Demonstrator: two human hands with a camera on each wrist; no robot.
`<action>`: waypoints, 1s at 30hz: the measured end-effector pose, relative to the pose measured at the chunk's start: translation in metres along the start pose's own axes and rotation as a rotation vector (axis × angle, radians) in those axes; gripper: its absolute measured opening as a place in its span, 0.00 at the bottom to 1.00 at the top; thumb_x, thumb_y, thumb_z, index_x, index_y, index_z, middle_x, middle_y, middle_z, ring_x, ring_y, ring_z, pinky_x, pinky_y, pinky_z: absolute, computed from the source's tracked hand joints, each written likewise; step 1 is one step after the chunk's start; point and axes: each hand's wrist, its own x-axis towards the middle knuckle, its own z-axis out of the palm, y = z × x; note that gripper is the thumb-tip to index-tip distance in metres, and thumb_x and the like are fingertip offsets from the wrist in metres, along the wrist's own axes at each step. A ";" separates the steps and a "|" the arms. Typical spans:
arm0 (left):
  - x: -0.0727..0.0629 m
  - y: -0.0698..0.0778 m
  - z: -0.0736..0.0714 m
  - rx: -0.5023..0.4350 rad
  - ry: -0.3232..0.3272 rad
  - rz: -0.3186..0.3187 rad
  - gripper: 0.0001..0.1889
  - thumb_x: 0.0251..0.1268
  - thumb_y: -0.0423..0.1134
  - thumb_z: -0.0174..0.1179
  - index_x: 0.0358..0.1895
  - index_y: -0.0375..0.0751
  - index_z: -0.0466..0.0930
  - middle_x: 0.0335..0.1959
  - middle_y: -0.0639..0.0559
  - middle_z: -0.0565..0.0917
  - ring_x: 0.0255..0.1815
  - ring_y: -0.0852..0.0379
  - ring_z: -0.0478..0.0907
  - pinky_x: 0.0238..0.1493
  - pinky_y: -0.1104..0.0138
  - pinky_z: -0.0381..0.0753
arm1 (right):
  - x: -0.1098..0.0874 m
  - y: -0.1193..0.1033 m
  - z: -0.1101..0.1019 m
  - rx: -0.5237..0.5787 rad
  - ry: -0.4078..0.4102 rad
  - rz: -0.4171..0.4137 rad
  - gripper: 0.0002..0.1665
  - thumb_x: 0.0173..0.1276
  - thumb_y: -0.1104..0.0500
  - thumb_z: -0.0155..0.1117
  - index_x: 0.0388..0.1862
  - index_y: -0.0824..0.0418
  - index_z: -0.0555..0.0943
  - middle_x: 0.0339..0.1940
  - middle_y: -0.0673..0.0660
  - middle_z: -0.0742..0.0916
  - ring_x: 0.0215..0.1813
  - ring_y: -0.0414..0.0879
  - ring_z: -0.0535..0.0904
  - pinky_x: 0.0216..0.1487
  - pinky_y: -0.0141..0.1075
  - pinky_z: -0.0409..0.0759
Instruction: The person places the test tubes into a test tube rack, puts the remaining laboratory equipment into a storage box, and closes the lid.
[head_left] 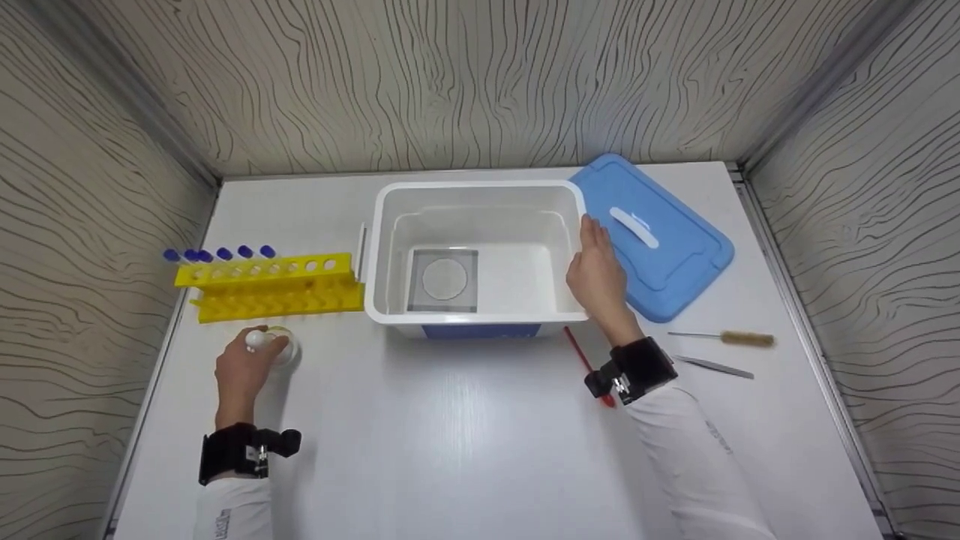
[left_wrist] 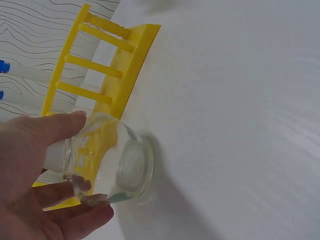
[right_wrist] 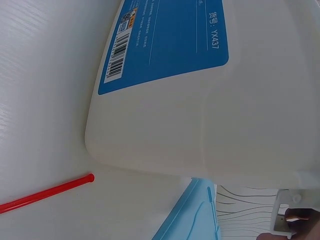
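Note:
My left hand [head_left: 244, 367] grips a glass alcohol lamp [left_wrist: 107, 160] with a white top, thumb on one side of the glass and fingers on the other. The lamp is tilted, just in front of a yellow test tube rack [head_left: 281, 306]. My right hand [head_left: 600, 281] holds the right rim of a white plastic box [head_left: 517, 319], thumb at the inner side and fingers outside; in the right wrist view the fingertips [right_wrist: 295, 225] show by the rim's handle part. Inside the box, at the left, lies a square wire gauze [head_left: 444, 279] with a pale round centre.
Several blue-capped test tubes [head_left: 225, 253] stand in the rack's left part. A blue lid [head_left: 675, 240] with a white handle lies right of the box. Near my right forearm lie a tube brush [head_left: 746, 339], metal tweezers [head_left: 716, 367] and a red rod [head_left: 577, 349].

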 end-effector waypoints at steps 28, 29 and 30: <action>-0.040 0.054 -0.024 0.029 -0.094 0.173 0.35 0.73 0.60 0.62 0.72 0.40 0.75 0.68 0.33 0.81 0.55 0.41 0.78 0.53 0.58 0.78 | -0.001 0.001 0.000 -0.004 0.013 -0.026 0.38 0.79 0.68 0.46 0.85 0.71 0.53 0.83 0.76 0.63 0.85 0.70 0.57 0.79 0.66 0.67; -0.043 0.058 -0.026 0.018 -0.103 0.184 0.35 0.73 0.60 0.62 0.73 0.40 0.74 0.68 0.33 0.81 0.56 0.41 0.77 0.55 0.56 0.79 | -0.002 0.001 0.000 -0.002 0.016 -0.027 0.38 0.79 0.68 0.46 0.85 0.71 0.53 0.83 0.76 0.63 0.85 0.70 0.58 0.79 0.66 0.66; -0.046 0.062 -0.028 0.005 -0.111 0.198 0.35 0.73 0.61 0.62 0.73 0.40 0.74 0.69 0.33 0.80 0.56 0.41 0.77 0.57 0.55 0.79 | -0.002 0.001 0.000 -0.001 0.020 -0.029 0.38 0.79 0.68 0.46 0.85 0.71 0.53 0.83 0.76 0.63 0.85 0.70 0.58 0.79 0.66 0.66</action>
